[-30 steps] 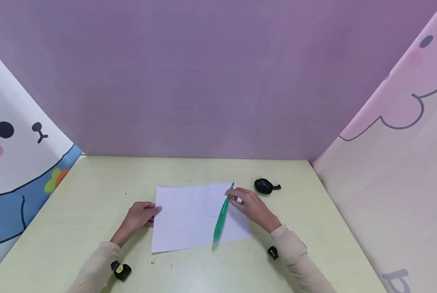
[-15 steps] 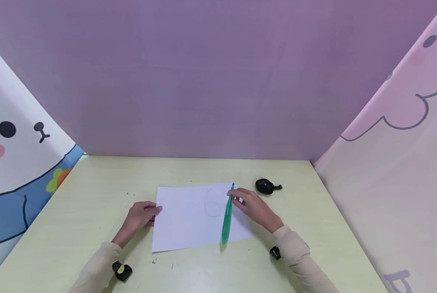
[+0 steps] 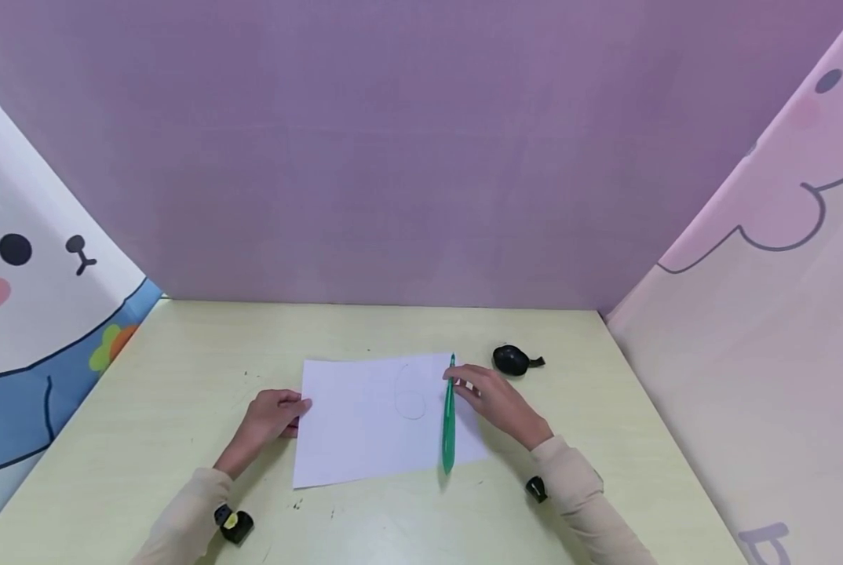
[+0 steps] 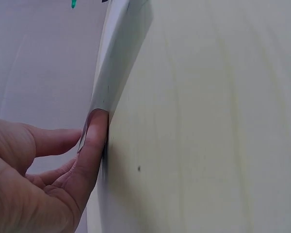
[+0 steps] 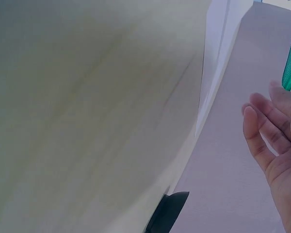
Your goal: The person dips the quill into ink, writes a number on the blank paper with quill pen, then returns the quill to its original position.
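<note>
A white sheet of paper lies on the table, with a thin outline like a 6 drawn on its right half. At its left edge my left hand pinches the paper. In the left wrist view the thumb is on one side of the sheet and a finger on the other, and the edge lifts a little. My right hand pinches a long, green, tapered, pen-like thing near its thin far end. Its wider part points toward me over the paper's right side. The right wrist view shows only part of it.
A rounded black object with a short tail sits on the pale table beyond the right hand. A purple wall rises behind the table, and printed panels stand on both sides. Small dark marks dot the tabletop.
The right hand has moved slightly right with the green thing, whose near end has swung rightward off the drawn outline, baring all of it. The left hand stays on the paper's edge.
</note>
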Tool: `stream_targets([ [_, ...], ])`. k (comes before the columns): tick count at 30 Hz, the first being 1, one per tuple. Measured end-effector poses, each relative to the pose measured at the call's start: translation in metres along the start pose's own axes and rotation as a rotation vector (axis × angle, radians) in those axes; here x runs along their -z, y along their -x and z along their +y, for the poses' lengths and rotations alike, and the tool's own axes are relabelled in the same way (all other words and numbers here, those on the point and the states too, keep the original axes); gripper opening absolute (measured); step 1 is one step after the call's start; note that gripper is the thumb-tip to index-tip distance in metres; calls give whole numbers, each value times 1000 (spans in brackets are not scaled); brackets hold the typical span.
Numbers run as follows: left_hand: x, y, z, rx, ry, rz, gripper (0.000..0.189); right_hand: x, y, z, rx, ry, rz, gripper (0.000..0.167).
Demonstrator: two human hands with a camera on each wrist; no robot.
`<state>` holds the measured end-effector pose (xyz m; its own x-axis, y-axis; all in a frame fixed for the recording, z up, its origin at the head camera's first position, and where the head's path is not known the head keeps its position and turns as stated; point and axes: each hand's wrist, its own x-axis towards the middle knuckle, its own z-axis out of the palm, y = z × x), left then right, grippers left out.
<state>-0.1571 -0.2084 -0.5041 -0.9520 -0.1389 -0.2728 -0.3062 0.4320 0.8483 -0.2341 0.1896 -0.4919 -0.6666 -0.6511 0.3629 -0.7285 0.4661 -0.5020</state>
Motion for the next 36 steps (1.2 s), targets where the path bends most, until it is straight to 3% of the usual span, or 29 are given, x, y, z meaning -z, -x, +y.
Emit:
stream_targets([
  [15, 3, 1, 2, -9, 12, -21, 35, 9, 3, 4, 6, 74, -10, 31],
  [22, 2, 1, 1, -13, 12, -16, 35, 15, 7, 8, 49, 98, 13, 34],
  [36, 6, 3, 0, -19, 29, -6, 37, 23, 11, 10, 8, 104, -9, 34],
])
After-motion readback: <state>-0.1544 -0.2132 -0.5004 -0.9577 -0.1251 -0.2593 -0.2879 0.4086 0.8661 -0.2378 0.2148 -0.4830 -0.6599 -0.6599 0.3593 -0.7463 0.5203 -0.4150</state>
